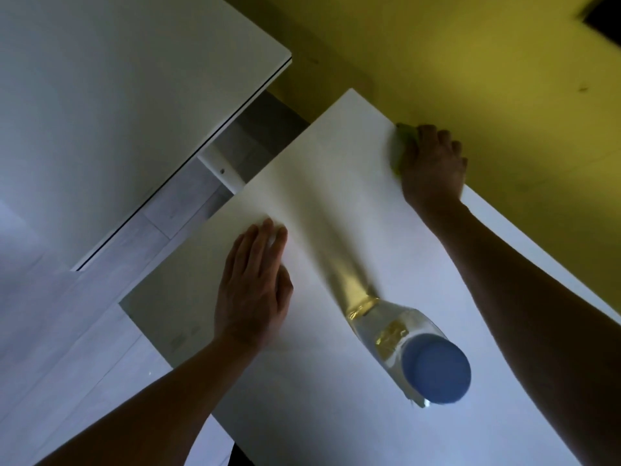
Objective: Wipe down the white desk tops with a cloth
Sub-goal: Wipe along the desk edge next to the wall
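Observation:
A white desk top fills the middle of the head view. My right hand presses a green cloth onto the desk's far edge, next to the yellow wall; most of the cloth is hidden under the hand. My left hand lies flat on the desk near its left side, fingers straight, holding nothing. A second white desk top stands at the upper left, apart from the first.
A clear bottle with a blue cap stands on the desk between my arms, close to the camera. The yellow wall borders the desk's far side. Grey floor shows between and beside the desks.

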`<state>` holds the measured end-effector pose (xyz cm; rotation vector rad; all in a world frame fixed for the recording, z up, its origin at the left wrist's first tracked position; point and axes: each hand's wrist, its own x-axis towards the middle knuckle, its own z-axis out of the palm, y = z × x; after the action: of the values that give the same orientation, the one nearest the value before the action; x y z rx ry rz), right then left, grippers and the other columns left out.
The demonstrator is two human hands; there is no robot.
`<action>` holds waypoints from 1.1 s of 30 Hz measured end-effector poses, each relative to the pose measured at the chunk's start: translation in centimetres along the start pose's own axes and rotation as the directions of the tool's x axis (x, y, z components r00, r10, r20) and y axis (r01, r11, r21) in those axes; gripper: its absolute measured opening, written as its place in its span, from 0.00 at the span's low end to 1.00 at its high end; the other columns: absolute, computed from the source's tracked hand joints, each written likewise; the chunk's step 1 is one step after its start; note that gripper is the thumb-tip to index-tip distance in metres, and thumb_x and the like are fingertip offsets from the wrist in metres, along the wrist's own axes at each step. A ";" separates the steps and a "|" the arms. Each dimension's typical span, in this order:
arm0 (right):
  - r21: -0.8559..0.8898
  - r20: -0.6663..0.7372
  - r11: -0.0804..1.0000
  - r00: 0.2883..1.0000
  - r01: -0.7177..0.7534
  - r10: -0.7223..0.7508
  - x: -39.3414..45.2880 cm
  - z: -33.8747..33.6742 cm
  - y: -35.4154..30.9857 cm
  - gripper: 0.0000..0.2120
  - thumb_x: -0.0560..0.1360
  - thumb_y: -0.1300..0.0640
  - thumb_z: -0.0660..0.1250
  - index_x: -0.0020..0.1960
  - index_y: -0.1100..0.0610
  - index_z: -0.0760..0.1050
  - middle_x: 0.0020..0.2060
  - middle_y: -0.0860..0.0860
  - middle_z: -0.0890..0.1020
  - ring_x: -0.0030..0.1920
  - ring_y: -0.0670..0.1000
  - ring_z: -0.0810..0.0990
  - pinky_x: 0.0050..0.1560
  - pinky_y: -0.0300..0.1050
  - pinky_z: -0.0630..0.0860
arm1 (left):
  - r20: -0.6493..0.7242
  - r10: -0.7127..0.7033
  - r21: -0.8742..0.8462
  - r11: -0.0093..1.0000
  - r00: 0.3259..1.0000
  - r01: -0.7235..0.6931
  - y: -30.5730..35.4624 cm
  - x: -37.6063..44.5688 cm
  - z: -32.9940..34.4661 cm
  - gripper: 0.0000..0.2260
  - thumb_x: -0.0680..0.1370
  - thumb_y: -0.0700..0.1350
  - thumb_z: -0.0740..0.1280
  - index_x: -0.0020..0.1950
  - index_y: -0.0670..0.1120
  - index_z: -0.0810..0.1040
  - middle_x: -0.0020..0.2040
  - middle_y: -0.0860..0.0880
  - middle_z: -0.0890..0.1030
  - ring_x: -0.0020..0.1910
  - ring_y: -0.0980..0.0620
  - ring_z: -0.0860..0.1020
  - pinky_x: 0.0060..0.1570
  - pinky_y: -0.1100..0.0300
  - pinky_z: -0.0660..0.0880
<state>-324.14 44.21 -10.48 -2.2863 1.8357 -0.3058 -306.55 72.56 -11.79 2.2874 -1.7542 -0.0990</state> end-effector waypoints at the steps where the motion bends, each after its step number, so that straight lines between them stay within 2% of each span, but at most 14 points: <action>1: -0.002 0.018 1.000 1.000 0.020 -0.020 1.0 0.5 -1.6 0.19 0.84 0.50 0.53 0.69 0.58 0.69 0.63 0.62 0.75 0.63 0.66 0.73 0.59 0.61 0.71 | 0.000 0.002 0.000 1.000 1.000 -0.002 0.0 0.0 0.0 0.26 0.85 0.47 0.55 0.83 0.42 0.62 0.82 0.41 0.63 0.82 0.42 0.61 0.78 0.43 0.63; 5: 0.031 0.071 0.993 0.991 0.110 -0.112 5.1 2.2 -7.1 0.20 0.84 0.48 0.52 0.73 0.54 0.66 0.66 0.58 0.74 0.66 0.62 0.72 0.62 0.58 0.70 | -0.018 0.011 0.008 1.000 1.000 -0.011 -0.3 0.3 -0.1 0.26 0.85 0.47 0.55 0.82 0.42 0.63 0.82 0.41 0.64 0.81 0.41 0.62 0.79 0.45 0.62; 8: 0.060 0.059 0.990 0.990 0.127 -0.130 5.5 2.3 -6.8 0.21 0.84 0.45 0.52 0.72 0.52 0.68 0.64 0.57 0.75 0.64 0.61 0.74 0.60 0.56 0.72 | -0.017 0.009 -0.002 1.000 1.000 -0.009 -0.4 0.4 -0.2 0.25 0.84 0.47 0.55 0.82 0.43 0.64 0.82 0.42 0.64 0.81 0.42 0.62 0.80 0.47 0.61; 11: 0.072 0.028 0.993 0.995 0.090 -0.092 2.7 1.3 -3.0 0.22 0.84 0.44 0.51 0.71 0.54 0.70 0.62 0.58 0.76 0.62 0.62 0.75 0.57 0.55 0.73 | -0.026 0.012 0.003 1.000 1.000 -0.012 -0.4 0.6 -0.4 0.25 0.84 0.47 0.55 0.82 0.43 0.65 0.81 0.41 0.65 0.80 0.41 0.63 0.79 0.46 0.62; 15: 0.051 -0.048 0.999 0.999 -0.016 0.019 -4.2 -1.4 5.7 0.25 0.82 0.43 0.49 0.68 0.56 0.72 0.59 0.62 0.77 0.59 0.66 0.75 0.54 0.59 0.72 | -0.052 0.029 0.009 1.000 0.998 -0.029 0.0 0.6 -0.4 0.25 0.84 0.46 0.55 0.81 0.42 0.66 0.80 0.40 0.67 0.79 0.40 0.65 0.78 0.45 0.63; 19: -0.039 -0.079 0.988 0.986 -0.149 0.146 -10.3 -3.3 13.4 0.23 0.81 0.45 0.51 0.70 0.56 0.70 0.64 0.62 0.75 0.62 0.66 0.73 0.58 0.61 0.70 | -0.037 0.030 0.013 0.999 0.999 -0.030 0.1 0.7 0.0 0.26 0.83 0.47 0.54 0.81 0.43 0.66 0.80 0.40 0.67 0.78 0.38 0.66 0.78 0.44 0.62; 24: -0.037 -0.109 0.971 0.967 -0.237 0.232 -11.0 -3.4 14.1 0.21 0.81 0.48 0.53 0.69 0.54 0.70 0.65 0.60 0.74 0.64 0.65 0.72 0.61 0.61 0.68 | -0.044 0.060 0.010 0.998 0.997 -0.059 -0.1 0.6 0.2 0.25 0.83 0.46 0.55 0.79 0.41 0.68 0.78 0.38 0.69 0.76 0.36 0.68 0.76 0.42 0.64; 28: -0.030 -0.116 0.975 0.969 -0.222 0.217 -11.0 -3.2 14.0 0.20 0.81 0.48 0.54 0.69 0.53 0.70 0.66 0.60 0.74 0.65 0.65 0.72 0.62 0.61 0.68 | -0.074 0.076 -0.041 0.996 0.994 -0.079 1.0 -2.4 -0.2 0.21 0.82 0.41 0.58 0.75 0.39 0.73 0.73 0.38 0.74 0.72 0.36 0.72 0.70 0.42 0.68; 31: -0.027 -0.119 0.974 0.968 -0.224 0.220 -11.1 -3.3 13.9 0.20 0.82 0.47 0.53 0.69 0.54 0.70 0.65 0.60 0.74 0.65 0.64 0.72 0.63 0.61 0.68 | 0.002 0.193 -0.134 0.972 0.981 -0.191 4.2 -8.9 -0.7 0.22 0.81 0.41 0.57 0.75 0.39 0.73 0.75 0.41 0.74 0.73 0.36 0.72 0.70 0.40 0.70; 33: -0.016 -0.125 0.976 0.969 -0.218 0.215 -11.1 -3.5 14.0 0.20 0.82 0.46 0.52 0.69 0.54 0.70 0.65 0.60 0.74 0.65 0.64 0.71 0.63 0.61 0.67 | 0.058 0.320 -0.210 0.930 0.946 -0.302 7.0 -13.1 -0.7 0.22 0.83 0.42 0.56 0.75 0.40 0.75 0.75 0.43 0.74 0.73 0.37 0.73 0.70 0.40 0.71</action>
<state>-340.54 52.02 -11.46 -2.1009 2.1413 -0.3942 -316.58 83.55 -10.77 1.8680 -2.0292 -0.3086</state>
